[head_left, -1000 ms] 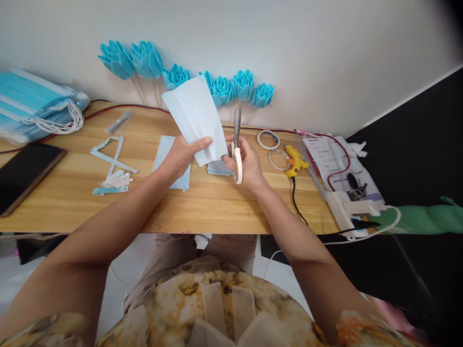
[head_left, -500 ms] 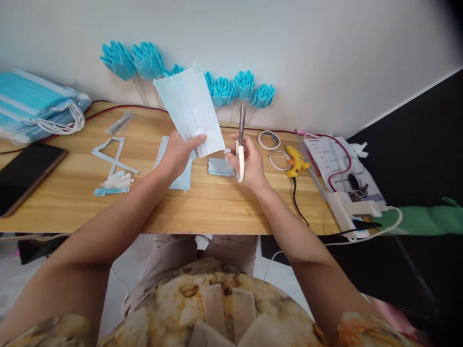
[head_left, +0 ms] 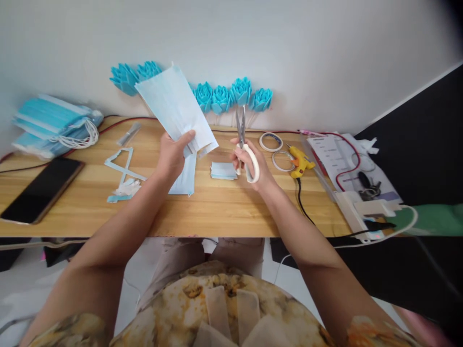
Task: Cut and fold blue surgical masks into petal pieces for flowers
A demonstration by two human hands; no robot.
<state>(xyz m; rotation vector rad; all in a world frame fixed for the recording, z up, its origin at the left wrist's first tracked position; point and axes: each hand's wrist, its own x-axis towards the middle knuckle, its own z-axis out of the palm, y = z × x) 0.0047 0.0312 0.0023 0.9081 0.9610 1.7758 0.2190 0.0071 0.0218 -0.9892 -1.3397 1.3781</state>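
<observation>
My left hand (head_left: pixel 174 153) pinches a light blue sheet of mask fabric (head_left: pixel 171 99) near its lower end, thumb on top; the sheet is held up above the table. In my right hand (head_left: pixel 255 166) is a pair of scissors (head_left: pixel 241 127) with white handles, blades pointing away from me and slightly parted, clear of the sheet. Below and between the hands lies a small stack of cut blue pieces (head_left: pixel 223 170). Another blue sheet (head_left: pixel 184 179) lies on the table, partly hidden by my left hand.
Blue fabric flowers (head_left: pixel 221 99) lean along the wall. Left are face masks (head_left: pixel 50 118), a phone (head_left: pixel 41 190), and cut strips (head_left: pixel 125 166). Right are tape rolls (head_left: pixel 271 141), a yellow glue gun (head_left: pixel 299 161) with a cord, a power strip (head_left: pixel 352 214) and keys (head_left: pixel 371 190).
My left hand and the sheet have shifted left, away from the scissors. The scissor blades have parted, and the whole view has turned slightly.
</observation>
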